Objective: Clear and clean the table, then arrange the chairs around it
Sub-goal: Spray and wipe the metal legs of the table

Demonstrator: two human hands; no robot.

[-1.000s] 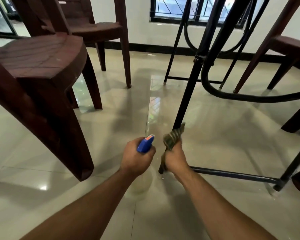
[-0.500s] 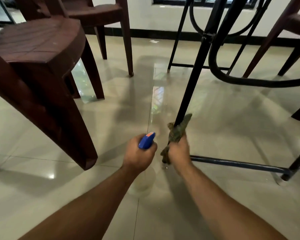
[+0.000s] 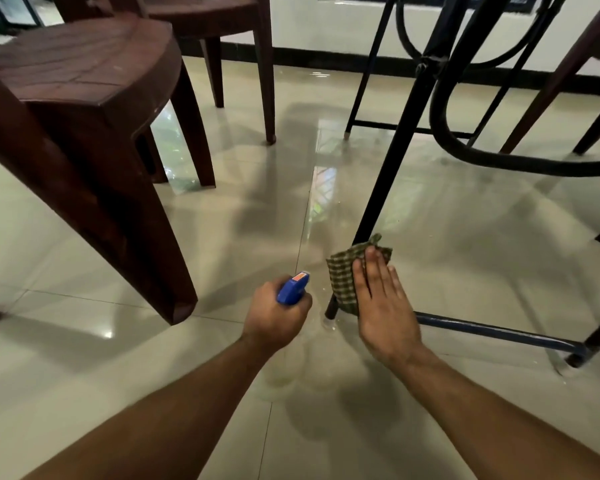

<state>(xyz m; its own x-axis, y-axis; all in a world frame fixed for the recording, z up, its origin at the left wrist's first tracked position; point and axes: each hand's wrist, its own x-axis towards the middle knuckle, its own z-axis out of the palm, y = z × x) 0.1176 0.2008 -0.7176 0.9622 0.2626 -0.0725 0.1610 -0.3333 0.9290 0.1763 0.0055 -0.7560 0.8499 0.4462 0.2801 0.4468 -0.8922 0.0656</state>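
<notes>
Here the cloth (image 3: 342, 275) could slip off the thin table leg (image 3: 388, 174), since the right hand (image 3: 383, 306) only presses it there, low by the floor (image 3: 222, 237), fingers (image 3: 373, 268) straight and together. The left hand (image 3: 278, 323) curls its fingers tight round the spray bottle (image 3: 293, 287), just beside the leg.

Window glare on glossy floor (image 3: 323, 181)

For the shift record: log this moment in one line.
left hand: grips spray bottle | right hand: flat, presses checked cloth on table leg | stage: wiping leg
</notes>
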